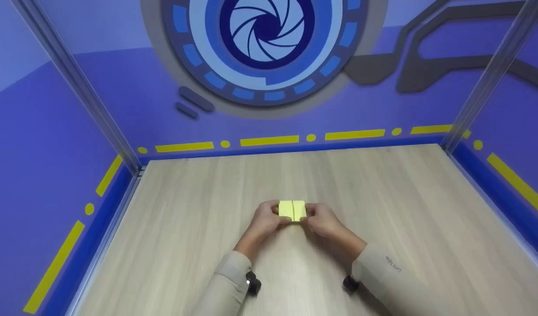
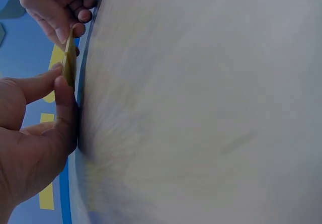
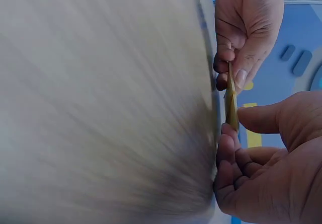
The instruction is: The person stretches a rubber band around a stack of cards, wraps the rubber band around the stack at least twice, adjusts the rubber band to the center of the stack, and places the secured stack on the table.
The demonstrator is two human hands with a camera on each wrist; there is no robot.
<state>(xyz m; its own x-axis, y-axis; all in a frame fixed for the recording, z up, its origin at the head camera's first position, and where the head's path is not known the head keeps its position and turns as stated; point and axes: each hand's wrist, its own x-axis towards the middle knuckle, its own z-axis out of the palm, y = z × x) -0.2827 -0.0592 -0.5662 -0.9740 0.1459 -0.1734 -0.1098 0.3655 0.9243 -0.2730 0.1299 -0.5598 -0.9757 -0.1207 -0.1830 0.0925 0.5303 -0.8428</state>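
Both hands hold a small, roughly square piece of yellow folded paper [image 1: 299, 210], with a line running down its middle. In the head view the left hand [image 1: 265, 217] pinches its left edge between thumb and fingers. At the opposite edge, the right hand [image 1: 323, 219] pinches it the same way. From the side, in the left wrist view, the folded paper [image 2: 70, 63] looks thin and stands edge-on between the two hands. The right wrist view also shows the folded paper [image 3: 231, 103] edge-on, its layers slightly apart. The fingertips hide parts of its edges.
A pale wood-grain table [image 1: 199, 210] lies under the hands. Blue printed panels [image 1: 120, 96] with yellow markings enclose it at the back and both sides, with metal posts [image 1: 80, 83] at the corners. Black wrist devices [image 1: 253, 284] sit below the beige sleeves.
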